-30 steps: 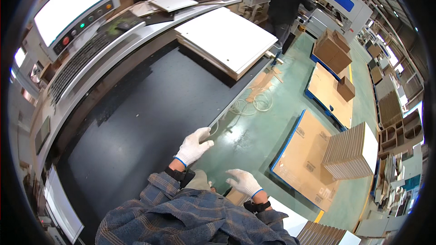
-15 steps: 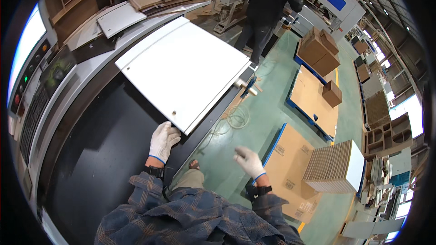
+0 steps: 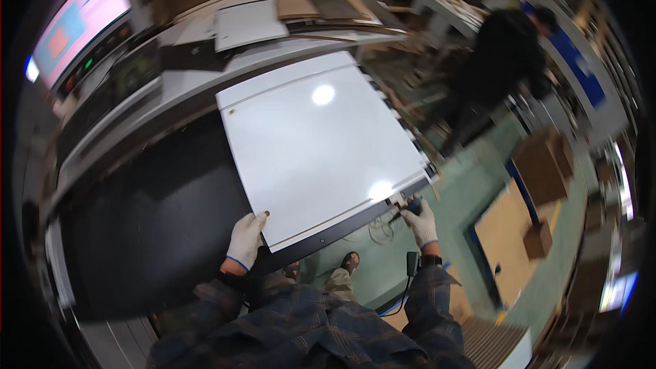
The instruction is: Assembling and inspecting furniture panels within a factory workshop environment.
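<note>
A white panel (image 3: 321, 147) with small holes near its left edge lies on the black table (image 3: 157, 225), its surface catching two bright reflections. My left hand (image 3: 246, 240), in a white knit glove, has its fingers bent against the panel's near left edge, beside a hole. At the table's near edge, by the panel's near right corner, my gloved right hand (image 3: 421, 224) is closed round a dark tool handle (image 3: 413, 206). Its exact kind is partly hidden by the fingers. A light-coloured fitting (image 3: 396, 199) shows just beside the handle.
Loose boards (image 3: 321, 3) lie on the grey ledge behind the table. A lit screen (image 3: 85, 20) stands far left. At the right, a person (image 3: 495, 61) in dark clothes stands near a machine. Cardboard boxes (image 3: 543, 164) and a cardboard-covered pallet (image 3: 506, 239) sit on the green floor.
My right hand has moved from open air to the table edge and closed on the dark handle. My left hand stays at the panel's near left edge. The view has turned right.
</note>
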Tool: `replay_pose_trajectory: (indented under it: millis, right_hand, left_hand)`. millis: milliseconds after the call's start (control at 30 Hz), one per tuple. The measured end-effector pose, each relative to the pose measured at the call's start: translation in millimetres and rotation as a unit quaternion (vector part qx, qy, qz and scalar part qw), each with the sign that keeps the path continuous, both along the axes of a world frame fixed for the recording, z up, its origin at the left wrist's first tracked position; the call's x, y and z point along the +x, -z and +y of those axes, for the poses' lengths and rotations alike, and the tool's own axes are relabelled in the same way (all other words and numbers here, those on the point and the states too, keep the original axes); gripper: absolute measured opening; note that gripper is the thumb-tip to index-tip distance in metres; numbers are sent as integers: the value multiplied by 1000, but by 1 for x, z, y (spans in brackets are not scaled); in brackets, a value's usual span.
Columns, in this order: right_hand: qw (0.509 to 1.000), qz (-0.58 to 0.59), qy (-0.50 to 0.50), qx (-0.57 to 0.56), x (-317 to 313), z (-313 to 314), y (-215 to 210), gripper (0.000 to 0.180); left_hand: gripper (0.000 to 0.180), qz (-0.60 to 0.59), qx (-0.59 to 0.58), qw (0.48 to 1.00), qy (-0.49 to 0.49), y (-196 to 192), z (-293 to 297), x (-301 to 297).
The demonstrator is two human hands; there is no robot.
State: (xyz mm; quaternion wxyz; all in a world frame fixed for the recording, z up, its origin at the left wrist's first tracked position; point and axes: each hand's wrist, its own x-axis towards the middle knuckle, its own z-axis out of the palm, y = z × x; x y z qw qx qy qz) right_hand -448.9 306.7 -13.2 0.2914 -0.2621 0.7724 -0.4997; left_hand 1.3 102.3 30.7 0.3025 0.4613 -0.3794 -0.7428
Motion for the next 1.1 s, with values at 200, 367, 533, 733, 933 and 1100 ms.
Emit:
replay_pose_trajectory:
  millis: [200,367,533,733,933,1100]
  right_hand:
    - [973,-146,-176,-20,-54,4,6,53]
    - [947,-164,-227,-156,-102,10,-7,44]
    - [917,-206,-261,-222,-118,-40,-126,44]
    - [720,384,-574,68,18,-132,-242,35]
    - [431,523,-696,238,137,-175,-299,27]
    - [450,594,-654,128,179,-256,-298,20]
  left_hand:
    - [29,-34,12,998,-57,-17,47,-2]
    - [36,-52,10,988,-148,-16,80,-11]
    - [39,-41,-9,986,-161,-10,86,-13]
    - [36,26,3,971,-238,-3,56,26]
    - [38,-51,-8,930,-365,0,16,71]
    - [48,-3,14,953,-303,-3,-10,74]
